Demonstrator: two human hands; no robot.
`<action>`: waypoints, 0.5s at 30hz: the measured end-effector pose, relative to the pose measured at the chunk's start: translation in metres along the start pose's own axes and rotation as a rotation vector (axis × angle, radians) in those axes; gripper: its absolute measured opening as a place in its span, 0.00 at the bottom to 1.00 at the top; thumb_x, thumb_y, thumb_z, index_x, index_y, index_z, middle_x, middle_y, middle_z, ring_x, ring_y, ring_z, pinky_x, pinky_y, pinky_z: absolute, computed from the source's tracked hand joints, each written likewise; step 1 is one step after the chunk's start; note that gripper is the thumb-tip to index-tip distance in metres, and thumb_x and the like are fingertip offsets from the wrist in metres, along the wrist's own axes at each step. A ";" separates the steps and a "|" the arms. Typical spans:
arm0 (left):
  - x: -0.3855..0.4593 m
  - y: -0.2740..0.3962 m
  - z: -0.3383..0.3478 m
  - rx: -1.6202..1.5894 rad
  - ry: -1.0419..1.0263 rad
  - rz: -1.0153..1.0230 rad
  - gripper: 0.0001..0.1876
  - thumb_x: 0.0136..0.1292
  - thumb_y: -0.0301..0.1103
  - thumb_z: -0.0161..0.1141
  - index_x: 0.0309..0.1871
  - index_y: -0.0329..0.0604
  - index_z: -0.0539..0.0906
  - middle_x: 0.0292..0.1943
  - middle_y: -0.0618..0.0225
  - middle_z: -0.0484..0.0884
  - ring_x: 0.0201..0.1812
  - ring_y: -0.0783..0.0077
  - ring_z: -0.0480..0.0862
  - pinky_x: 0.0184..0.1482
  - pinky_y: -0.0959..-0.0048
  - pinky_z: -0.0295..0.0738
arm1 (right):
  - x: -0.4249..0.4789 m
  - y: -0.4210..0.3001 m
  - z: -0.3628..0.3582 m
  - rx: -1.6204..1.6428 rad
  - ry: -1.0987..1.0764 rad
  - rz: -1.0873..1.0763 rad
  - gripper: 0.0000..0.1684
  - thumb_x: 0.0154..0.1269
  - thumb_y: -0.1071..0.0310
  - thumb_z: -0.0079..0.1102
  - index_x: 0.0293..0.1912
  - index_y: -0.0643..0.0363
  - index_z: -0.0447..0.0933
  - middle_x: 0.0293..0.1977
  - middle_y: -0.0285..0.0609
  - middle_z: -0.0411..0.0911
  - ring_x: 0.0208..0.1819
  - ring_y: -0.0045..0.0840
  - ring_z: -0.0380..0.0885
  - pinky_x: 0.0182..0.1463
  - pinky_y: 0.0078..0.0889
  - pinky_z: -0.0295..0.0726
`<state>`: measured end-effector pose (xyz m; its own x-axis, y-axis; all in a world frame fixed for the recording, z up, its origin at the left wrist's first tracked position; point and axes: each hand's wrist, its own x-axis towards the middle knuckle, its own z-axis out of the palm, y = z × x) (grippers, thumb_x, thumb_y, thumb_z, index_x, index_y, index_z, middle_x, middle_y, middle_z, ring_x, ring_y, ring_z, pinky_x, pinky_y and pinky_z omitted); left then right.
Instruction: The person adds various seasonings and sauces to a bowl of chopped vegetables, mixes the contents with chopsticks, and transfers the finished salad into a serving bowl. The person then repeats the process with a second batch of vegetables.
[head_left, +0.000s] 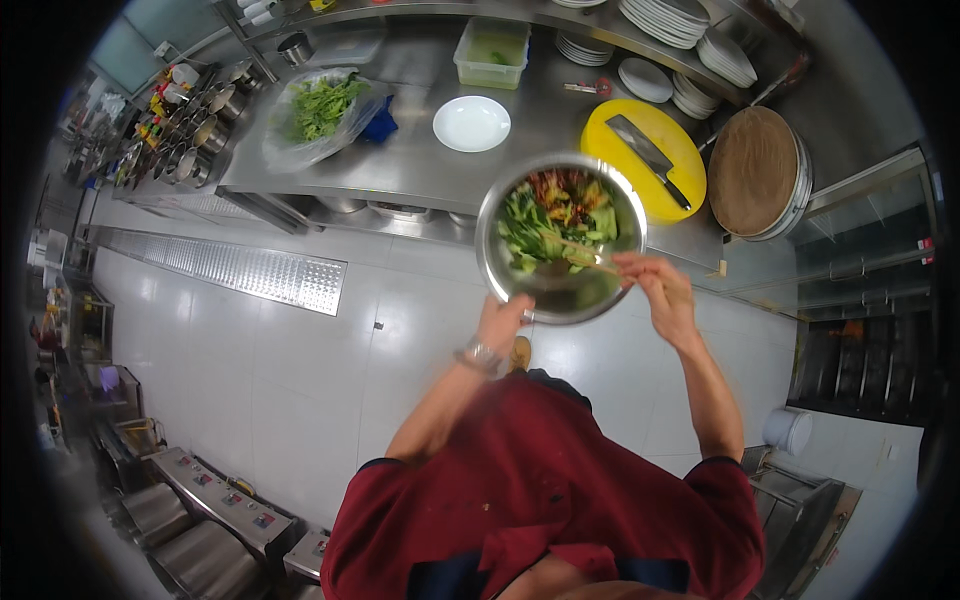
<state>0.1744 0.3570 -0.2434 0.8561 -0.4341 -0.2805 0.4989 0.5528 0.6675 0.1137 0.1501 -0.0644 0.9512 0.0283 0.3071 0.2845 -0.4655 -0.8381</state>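
My left hand (504, 324) grips the near rim of a stainless steel mixing bowl (491, 274), its thumb over the edge. In the bowl lie chopped green leafy vegetables (529, 225) with a reddish-brown dressing (566, 193) towards the far side. A pair of wooden chopsticks (581, 251) is pinched in my right hand (658, 289), and their tips reach into the greens. The bowl is held out at the counter's front edge, overlapping it in view. Beyond it, a white oval plate (471, 124) rests on the counter.
Right of the bowl, a cleaver (641, 146) lies on a round yellow cutting board (611, 124), beside a round brown board (754, 172). On the steel counter (405, 161) stand a plastic bag of leafy greens (322, 109) and a plastic tub (491, 56). Stacked plates (664, 19) fill the shelf.
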 end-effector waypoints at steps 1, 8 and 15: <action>-0.015 -0.012 -0.009 0.022 0.054 0.001 0.11 0.59 0.27 0.58 0.46 0.36 0.78 0.34 0.67 0.81 0.34 0.73 0.81 0.31 0.73 0.76 | -0.009 -0.005 0.007 -0.110 -0.075 -0.060 0.08 0.71 0.74 0.51 0.42 0.66 0.78 0.48 0.46 0.82 0.42 0.24 0.80 0.45 0.28 0.82; -0.025 0.027 -0.015 0.034 -0.063 -0.167 0.13 0.60 0.25 0.55 0.47 0.29 0.76 0.42 0.60 0.82 0.40 0.66 0.83 0.42 0.66 0.81 | -0.026 -0.019 0.033 -0.084 -0.209 0.139 0.11 0.72 0.74 0.47 0.42 0.69 0.78 0.48 0.48 0.82 0.46 0.26 0.80 0.49 0.28 0.80; -0.074 -0.005 -0.043 0.021 0.016 0.000 0.13 0.58 0.26 0.57 0.47 0.33 0.77 0.33 0.63 0.81 0.30 0.70 0.81 0.32 0.70 0.80 | -0.087 -0.033 0.066 -0.283 -0.167 -0.196 0.09 0.68 0.74 0.56 0.44 0.66 0.81 0.47 0.47 0.83 0.46 0.31 0.82 0.49 0.30 0.81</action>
<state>0.1145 0.4165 -0.2559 0.8580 -0.4229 -0.2916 0.4966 0.5378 0.6813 0.0293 0.2213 -0.0935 0.8951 0.2740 0.3516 0.4408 -0.6622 -0.6060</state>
